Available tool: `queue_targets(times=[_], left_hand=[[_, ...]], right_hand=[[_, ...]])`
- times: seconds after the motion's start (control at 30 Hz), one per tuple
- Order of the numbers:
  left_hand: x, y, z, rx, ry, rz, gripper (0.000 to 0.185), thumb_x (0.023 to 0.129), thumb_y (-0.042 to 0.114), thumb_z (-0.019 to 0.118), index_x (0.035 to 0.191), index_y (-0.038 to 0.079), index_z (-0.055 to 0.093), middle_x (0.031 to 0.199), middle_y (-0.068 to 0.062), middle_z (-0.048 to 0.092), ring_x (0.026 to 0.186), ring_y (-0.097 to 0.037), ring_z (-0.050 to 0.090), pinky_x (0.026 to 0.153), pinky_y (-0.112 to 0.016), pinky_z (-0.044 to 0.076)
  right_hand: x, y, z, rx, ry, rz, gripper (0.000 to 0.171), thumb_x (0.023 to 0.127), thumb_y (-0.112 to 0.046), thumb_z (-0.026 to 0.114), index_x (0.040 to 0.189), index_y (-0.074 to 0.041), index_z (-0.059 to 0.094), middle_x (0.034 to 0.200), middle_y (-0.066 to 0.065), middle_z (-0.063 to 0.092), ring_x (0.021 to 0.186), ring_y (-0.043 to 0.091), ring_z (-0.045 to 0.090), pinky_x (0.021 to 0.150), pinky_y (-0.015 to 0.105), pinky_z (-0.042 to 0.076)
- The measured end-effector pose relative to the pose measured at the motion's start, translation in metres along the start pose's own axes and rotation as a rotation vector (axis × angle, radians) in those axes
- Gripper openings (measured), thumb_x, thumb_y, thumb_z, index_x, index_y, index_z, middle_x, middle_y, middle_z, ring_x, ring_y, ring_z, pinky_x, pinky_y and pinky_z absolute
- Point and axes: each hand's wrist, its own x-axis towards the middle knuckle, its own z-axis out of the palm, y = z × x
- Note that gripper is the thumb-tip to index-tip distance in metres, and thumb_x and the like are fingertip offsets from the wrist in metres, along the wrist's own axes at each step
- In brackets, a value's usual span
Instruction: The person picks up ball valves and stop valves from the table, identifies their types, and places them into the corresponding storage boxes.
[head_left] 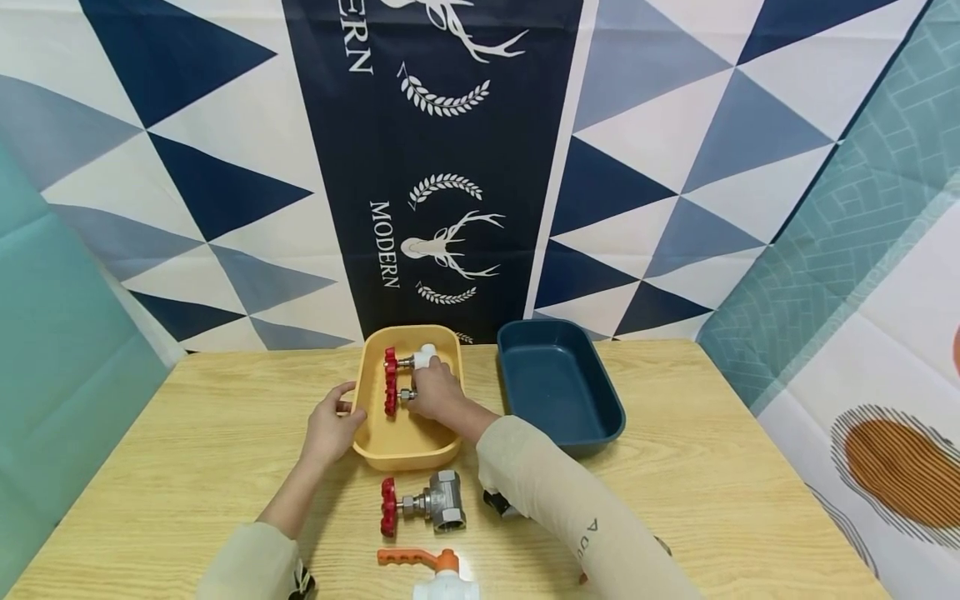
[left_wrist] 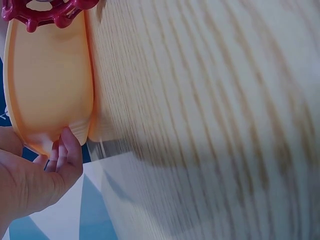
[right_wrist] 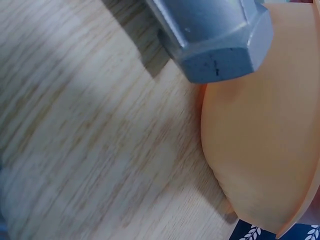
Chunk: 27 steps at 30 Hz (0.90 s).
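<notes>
A yellow tray (head_left: 405, 450) holds two valves with red handwheels. The farther valve (head_left: 425, 356) has a white body; the nearer valve (head_left: 406, 394) shows its handwheel and metal stem. My right hand (head_left: 441, 392) reaches into the tray and grips the nearer valve, hiding its body. At the tray's left wall, my left hand (head_left: 333, 425) pinches the rim, thumb on the inner side and fingers outside. In front of the tray lies a metal valve (head_left: 446, 502) with a red handwheel; its hexagonal end (right_wrist: 215, 60) looms in the right wrist view, where my right hand is not visible.
A dark blue tray (head_left: 558, 392) stands right of the yellow one. Toward the table's front edge lies a white valve (head_left: 446, 587) with an orange lever. My right sleeve partly covers other things on the wooden table (head_left: 202, 467). A patterned cloth (head_left: 450, 150) hangs behind.
</notes>
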Motion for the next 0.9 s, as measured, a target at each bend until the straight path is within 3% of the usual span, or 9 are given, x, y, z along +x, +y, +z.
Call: queue_targets(times=[0.23,0.4,0.7,0.9], left_hand=[[0.001,-0.001,0.002,-0.003,0.004,0.0,0.052,0.089,0.01,0.052,0.139,0.005,0.04,0.112,-0.024,0.053,0.094,-0.032,0.059,0.064,-0.028,0.053],[0.001,-0.002,0.002,0.002,0.005,0.001,0.051,0.089,0.01,0.052,0.139,0.005,0.04,0.111,-0.023,0.052,0.092,-0.031,0.059,0.062,-0.027,0.052],[-0.001,-0.001,0.002,0.001,0.008,0.004,0.052,0.089,0.008,0.052,0.139,0.003,0.04,0.11,-0.025,0.052,0.086,-0.029,0.06,0.059,-0.025,0.052],[-0.003,0.001,0.003,0.005,0.015,0.011,0.051,0.088,0.008,0.052,0.138,0.002,0.04,0.108,-0.024,0.052,0.086,-0.029,0.059,0.059,-0.023,0.051]], right_hand=[[-0.004,0.0,-0.005,-0.038,0.009,-0.035,0.023,0.077,-0.03,0.074,0.093,-0.015,0.067,0.096,0.004,0.052,0.089,0.018,0.049,0.073,0.029,0.046],[-0.01,0.001,-0.013,-0.072,0.013,-0.073,0.032,0.078,-0.034,0.073,0.104,-0.016,0.067,0.103,0.004,0.055,0.094,0.019,0.051,0.076,0.031,0.047],[-0.024,0.006,-0.035,0.036,0.017,-0.149,0.04,0.082,-0.039,0.068,0.114,-0.015,0.065,0.112,0.003,0.06,0.1,0.016,0.052,0.085,0.03,0.047],[-0.033,0.017,-0.045,0.134,0.027,-0.165,0.038,0.082,-0.038,0.068,0.112,-0.015,0.065,0.116,0.007,0.059,0.101,0.017,0.054,0.088,0.03,0.047]])
